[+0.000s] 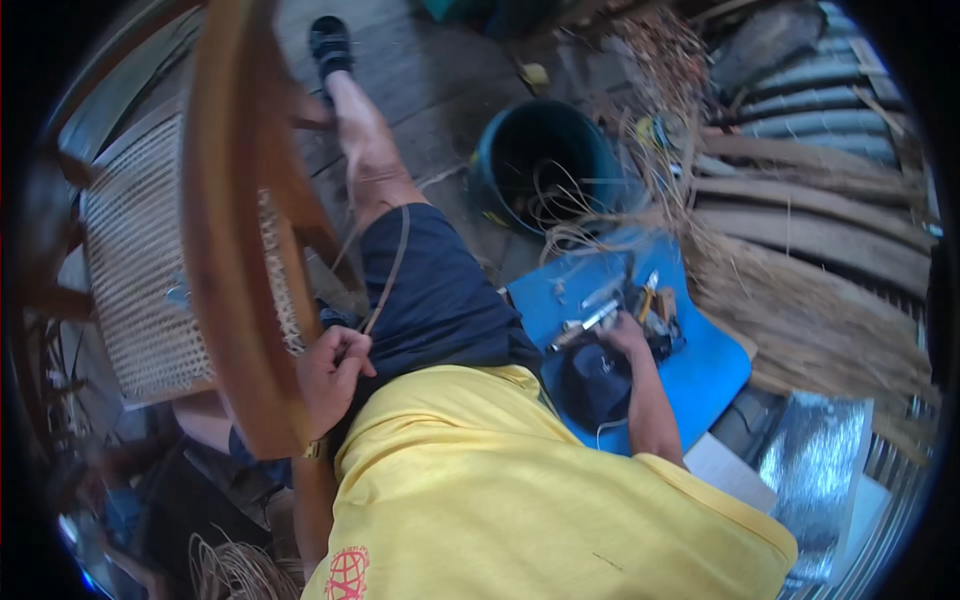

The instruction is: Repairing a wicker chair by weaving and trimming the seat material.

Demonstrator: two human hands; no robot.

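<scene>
A thin flat tan cane strip point(392, 262) runs down across the dark blue shorts point(440, 300) into the left hand point(330, 375), which is pinched shut around its lower end, just beside the curved brown wooden chair frame point(235, 230). The frame's woven pale cane seat panel point(140, 270) lies to the left of it. The right hand point(625, 335) reaches onto the blue plastic seat point(715, 370), its fingers among a cluster of small metal hand tools point(625, 305); whether it grips one cannot be told. Beyond the seat's far edge stands a dark blue round bucket point(545, 165) holding loose cane strands. Bundled dry reeds point(810, 320) crowd the right side.
</scene>
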